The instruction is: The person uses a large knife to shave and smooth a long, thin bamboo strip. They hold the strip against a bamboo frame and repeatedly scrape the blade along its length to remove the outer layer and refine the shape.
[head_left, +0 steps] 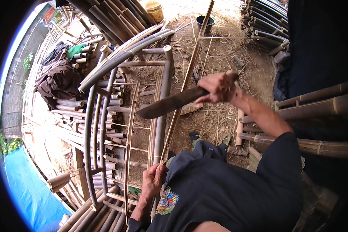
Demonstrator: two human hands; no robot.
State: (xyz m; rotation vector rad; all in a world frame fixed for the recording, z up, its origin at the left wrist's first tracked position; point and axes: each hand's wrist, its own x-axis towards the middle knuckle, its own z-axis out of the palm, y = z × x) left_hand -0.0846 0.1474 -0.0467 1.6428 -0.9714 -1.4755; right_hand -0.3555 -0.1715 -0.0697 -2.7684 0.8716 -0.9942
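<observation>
My right hand [217,88] is closed round the handle of a machete [170,103], its broad dark blade pointing left over the work. In the head view the blade passes above a long split bamboo strip [194,56]. My left hand [154,178] grips the strip's near end, close to my body. From there the strip runs away from me toward the far side of the yard. Left of it stands a frame of bamboo poles [161,127], like a bench or chair frame. A thinner split strip [130,135] lies lengthwise across that frame.
Stacked bamboo poles [265,23] lie at the far right, with a bamboo piece of furniture [309,112] nearer. A black bucket [205,24] and a yellowish bucket [154,11] stand far off. Dark cloth [60,83] and a blue tarp [27,189] are on the left. Shavings litter the ground.
</observation>
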